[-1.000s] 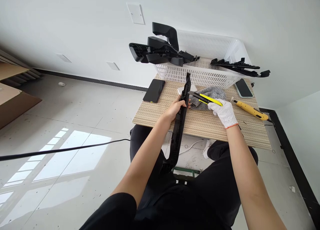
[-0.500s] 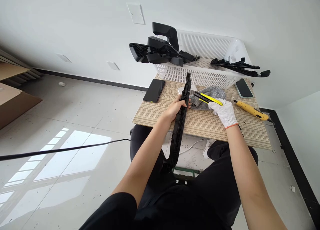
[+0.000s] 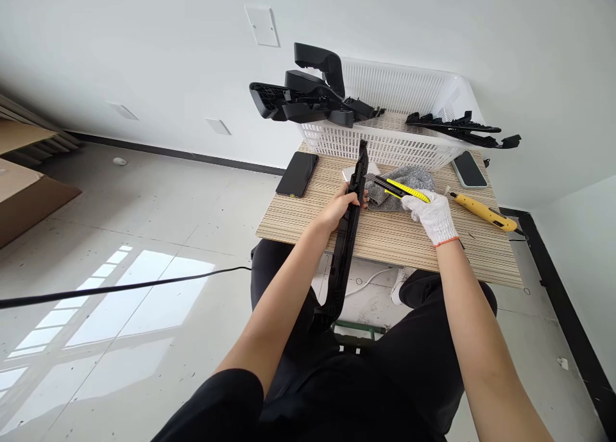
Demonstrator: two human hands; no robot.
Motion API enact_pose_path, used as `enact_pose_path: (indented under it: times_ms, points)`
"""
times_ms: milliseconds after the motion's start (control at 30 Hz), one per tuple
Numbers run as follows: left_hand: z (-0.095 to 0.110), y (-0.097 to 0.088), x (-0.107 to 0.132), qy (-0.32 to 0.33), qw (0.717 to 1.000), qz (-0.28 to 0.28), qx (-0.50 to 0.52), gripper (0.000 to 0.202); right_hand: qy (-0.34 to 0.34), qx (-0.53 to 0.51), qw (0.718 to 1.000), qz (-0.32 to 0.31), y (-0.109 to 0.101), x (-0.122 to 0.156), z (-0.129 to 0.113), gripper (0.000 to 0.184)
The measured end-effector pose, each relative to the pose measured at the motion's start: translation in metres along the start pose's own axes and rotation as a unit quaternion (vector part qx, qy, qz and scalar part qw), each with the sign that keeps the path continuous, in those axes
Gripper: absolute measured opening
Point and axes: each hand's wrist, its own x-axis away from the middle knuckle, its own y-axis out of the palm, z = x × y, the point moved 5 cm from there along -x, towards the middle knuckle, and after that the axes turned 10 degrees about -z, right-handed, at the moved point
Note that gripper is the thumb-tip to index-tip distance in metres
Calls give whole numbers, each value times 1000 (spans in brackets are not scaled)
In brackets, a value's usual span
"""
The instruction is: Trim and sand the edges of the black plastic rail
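Note:
My bare left hand (image 3: 341, 206) is wrapped round a long black plastic trim piece (image 3: 342, 256), which slants from the tabletop down toward my lap. In a white glove with an orange cuff, my right hand (image 3: 430, 212) grips a yellow and black utility knife (image 3: 403, 189). The knife's tip points left at the trim piece, close to its upper part; whether they touch I cannot tell. Beneath the knife lies a crumpled grey cloth (image 3: 385, 201), and a small white item (image 3: 349, 172) shows partly behind the trim piece.
A white plastic basket (image 3: 385, 144) stands at the table's back, with several black plastic parts (image 3: 312, 99) across its rim. A dark phone (image 3: 297, 175) lies left on the striped wooden tabletop (image 3: 385, 240). At right are another phone (image 3: 469, 170) and a corded yellow tool (image 3: 484, 212).

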Motion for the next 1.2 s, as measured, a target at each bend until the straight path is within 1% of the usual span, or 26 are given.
enact_pose_path:
  times_ms: [100,200,333,467,533,600,700,833,967,1067,1200]
  points:
    - [1,0,0,3,1000,0,0,36,11,1,1000,-15,2,0,2,35]
    - [0,1,0,-4,1000,-7,-1,37,1,2,1000,5,0,0,1,33]
    - [1,0,0,-7,1000,5,-3,38,15,12,1000,-16,2,-1,2,38]
    - [2,1,1,-10,1000,2,-9,38,10,6,1000,4,0,0,1,38]
    - [3,1,2,-14,1000,6,-13,39,20,3,1000,-13,2,0,2,40]
    - [3,1,3,-16,1000,4,-17,39,19,6,1000,-16,2,1,1,38]
    - [4,1,2,-12,1000,-2,-19,37,-1,16,1000,9,0,1,-3,31]
    - [4,0,3,-14,1000,9,-24,36,11,20,1000,-12,1,1,-2,35]
    - [4,2,3,-15,1000,1,-25,37,-1,13,1000,9,-1,1,-4,32]
    - [4,0,3,-15,1000,10,-21,36,10,12,1000,-14,2,1,-3,35]
    - [3,0,2,-12,1000,-1,-23,37,1,7,1000,6,0,1,-3,34]
